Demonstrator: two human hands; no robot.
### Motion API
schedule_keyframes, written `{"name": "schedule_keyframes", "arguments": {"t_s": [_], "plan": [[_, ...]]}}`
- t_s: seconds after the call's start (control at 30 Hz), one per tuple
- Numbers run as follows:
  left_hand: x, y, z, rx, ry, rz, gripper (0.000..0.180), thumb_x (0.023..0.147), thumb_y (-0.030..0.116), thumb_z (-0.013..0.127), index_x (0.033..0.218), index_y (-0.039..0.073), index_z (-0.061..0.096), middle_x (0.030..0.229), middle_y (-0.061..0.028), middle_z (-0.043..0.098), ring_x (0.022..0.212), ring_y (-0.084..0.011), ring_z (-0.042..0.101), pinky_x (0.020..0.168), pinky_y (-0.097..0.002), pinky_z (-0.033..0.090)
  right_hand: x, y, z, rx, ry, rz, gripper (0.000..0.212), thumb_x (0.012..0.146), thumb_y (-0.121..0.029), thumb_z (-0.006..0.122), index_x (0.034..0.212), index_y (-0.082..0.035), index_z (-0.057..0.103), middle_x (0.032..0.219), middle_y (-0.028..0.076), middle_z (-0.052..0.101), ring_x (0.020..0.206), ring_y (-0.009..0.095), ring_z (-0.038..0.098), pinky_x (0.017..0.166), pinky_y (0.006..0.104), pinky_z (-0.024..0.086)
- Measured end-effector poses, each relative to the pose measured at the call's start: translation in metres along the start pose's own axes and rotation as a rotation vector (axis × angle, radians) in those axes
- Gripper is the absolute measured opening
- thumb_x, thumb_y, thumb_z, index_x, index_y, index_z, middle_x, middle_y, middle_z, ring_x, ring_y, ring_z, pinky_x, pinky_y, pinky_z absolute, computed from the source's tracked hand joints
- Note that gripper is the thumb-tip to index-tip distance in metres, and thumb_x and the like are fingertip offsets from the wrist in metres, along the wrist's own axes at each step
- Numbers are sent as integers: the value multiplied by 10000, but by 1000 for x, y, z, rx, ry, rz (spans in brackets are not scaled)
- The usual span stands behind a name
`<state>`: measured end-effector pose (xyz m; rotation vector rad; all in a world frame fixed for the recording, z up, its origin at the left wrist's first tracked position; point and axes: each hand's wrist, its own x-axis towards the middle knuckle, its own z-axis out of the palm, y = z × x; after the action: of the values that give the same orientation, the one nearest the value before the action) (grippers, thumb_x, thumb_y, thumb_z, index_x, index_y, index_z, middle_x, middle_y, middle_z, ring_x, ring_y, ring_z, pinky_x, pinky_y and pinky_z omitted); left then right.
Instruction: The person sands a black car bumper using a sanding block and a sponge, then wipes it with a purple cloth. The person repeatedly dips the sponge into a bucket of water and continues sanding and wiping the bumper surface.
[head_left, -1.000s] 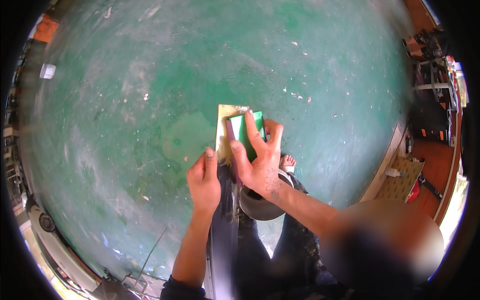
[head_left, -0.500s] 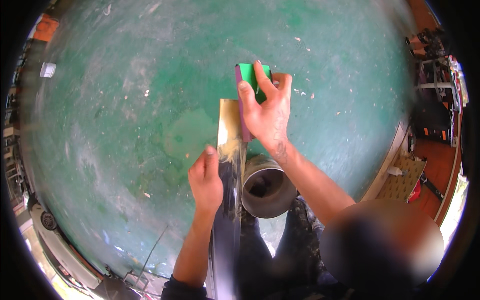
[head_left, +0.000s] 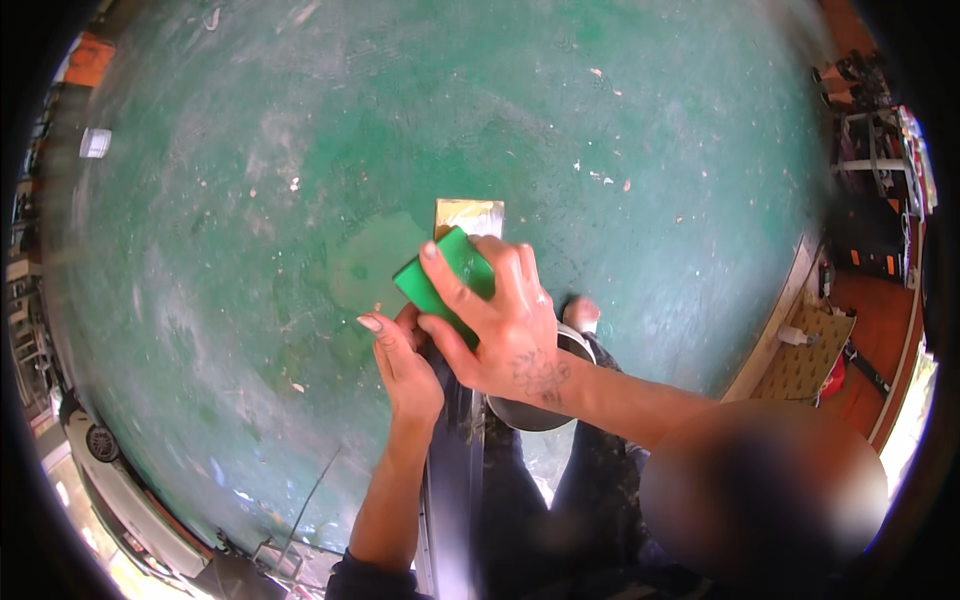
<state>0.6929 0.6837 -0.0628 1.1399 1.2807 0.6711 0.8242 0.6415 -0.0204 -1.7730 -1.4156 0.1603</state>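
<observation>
White cylindrical tub (head_left: 95, 143) far L on green floor (head_left: 250, 250); L hand (head_left: 407, 375) by long dark tan-ended panel (head_left: 450, 490), thumb up, can't tell if fingers grip; rect. green block (head_left: 463, 261) askew over panel, R hand (head_left: 505, 325) w/ fingers clamped on it.

Floor's (head_left: 650, 130) painted green and pretty beat up tbh, scuffed whitish all over and dotted with pale flecks. A white tub (head_left: 95, 143) is parked near its left edge, and a bare foot (head_left: 582, 312) is planted near the middle. Over on the right, a reddish-brown surface (head_left: 858, 300) is partly covered by a tan patterned sheet (head_left: 828, 350), with a white bottle (head_left: 795, 336) seen at the sheet's left side. The green block (head_left: 435, 287) is set slantwise across a long flat strip (head_left: 470, 214); the strip's support can't be made out.
</observation>
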Motion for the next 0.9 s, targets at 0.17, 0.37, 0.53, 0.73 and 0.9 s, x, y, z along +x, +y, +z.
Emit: {"name": "schedule_keyframes", "arguments": {"t_s": [0.17,0.37,0.53,0.73,0.9], "plan": [[0,7,0,28,-123,-37,1077,999,780,65,1217,-107,636,720,-23,578,681,-89,435,592,-270,287,61,38,2,-124,132,132,517,843,-248,744,1319,-77,637,1121,229,506,1014,406,544,663,464,558],[1,-5,-4,-49,132,19,1104,971,815,50,1209,-68,668,575,48,404,578,-56,260,542,-287,144,-7,-1,-10,-11,-132,-121,605,785,-225,766,1350,-62,623,1209,207,533,978,372,548,742,408,583],[5,11,-24,92,-180,-16,1052,1001,780,99,1280,-87,624,692,-11,567,637,-84,476,588,-235,352,47,28,-10,-180,28,106,537,809,-223,748,1309,-68,629,1206,219,527,931,364,540,671,427,579],[-2,7,-6,-46,-26,55,942,1059,691,175,1266,-97,650,672,31,535,648,-59,451,592,-251,322,-14,11,-5,-1,-17,-45,621,787,-242,790,1365,-89,626,1196,218,530,959,391,538,729,442,571],[0,21,-12,201,-92,69,751,1109,544,318,1205,-109,677,773,29,572,698,-63,456,618,-255,338,57,73,-8,135,218,399,628,835,-388,762,1317,4,665,1099,245,596,959,390,639,866,506,551]]}}
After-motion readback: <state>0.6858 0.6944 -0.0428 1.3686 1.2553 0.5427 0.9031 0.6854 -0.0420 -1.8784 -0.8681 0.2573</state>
